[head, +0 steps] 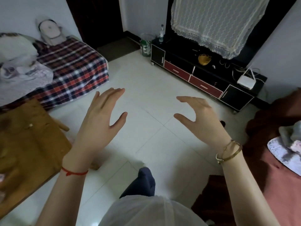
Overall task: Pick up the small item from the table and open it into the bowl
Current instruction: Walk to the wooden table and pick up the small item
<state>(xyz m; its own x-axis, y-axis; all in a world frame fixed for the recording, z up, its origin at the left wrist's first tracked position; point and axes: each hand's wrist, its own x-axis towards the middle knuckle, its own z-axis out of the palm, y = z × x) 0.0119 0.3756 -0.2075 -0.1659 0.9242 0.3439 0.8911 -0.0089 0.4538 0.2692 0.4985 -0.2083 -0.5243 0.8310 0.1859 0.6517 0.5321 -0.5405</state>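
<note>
Hovering empty over bare floor tiles: left hand, right hand.

Past my left hand, the bedspread is plaid: red, navy and white. On my left wrist, a red string. Left of that hand, the table is yellow-brown wood. On my right wrist, gold bangles. Beyond my right hand, the cabinet is black with dark red drawers; above it hangs cream lace in a wavy pattern. Right of that hand, a rust-red cloth. Under both hands, the floor is white tile.
</note>
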